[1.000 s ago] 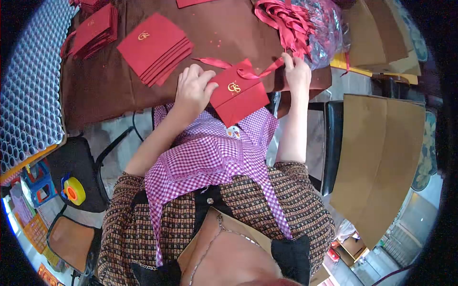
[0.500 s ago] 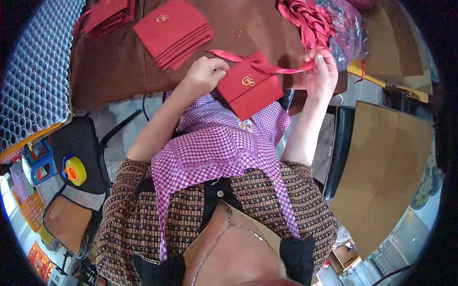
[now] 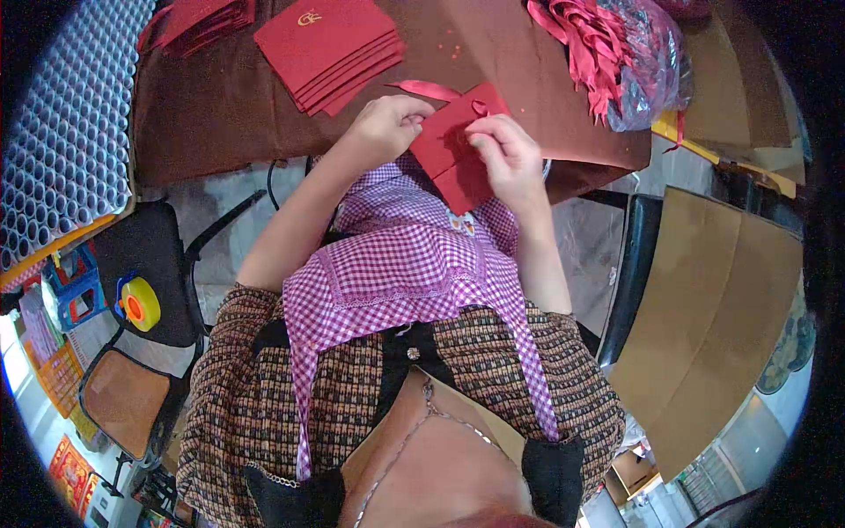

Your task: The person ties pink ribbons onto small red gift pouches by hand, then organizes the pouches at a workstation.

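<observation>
A red card pouch (image 3: 453, 145) lies at the near edge of the brown-covered table, partly over the lap. My left hand (image 3: 390, 128) has its fingers pinched at the pouch's left edge. Closed fingers of my right hand (image 3: 509, 154) are over the pouch's right part, beside a small loop of ribbon (image 3: 480, 107); what they pinch is too small to make out. A length of red ribbon (image 3: 425, 89) extends from the pouch's upper left side. The pouch's gold print is covered or out of sight.
Stacked red pouches (image 3: 330, 53) lie at the upper left, with more (image 3: 198, 25) beyond. A bundle of red ribbons (image 3: 585, 53) and clear plastic (image 3: 651, 66) are at the upper right. Cardboard (image 3: 704, 326) stands right; a chair holds a tape roll (image 3: 139, 304).
My right hand has moved left and down from beside the ribbon bundle to the pouch. The ribbon stretched out to the right is now drawn in at the pouch. My left hand stays by the left edge.
</observation>
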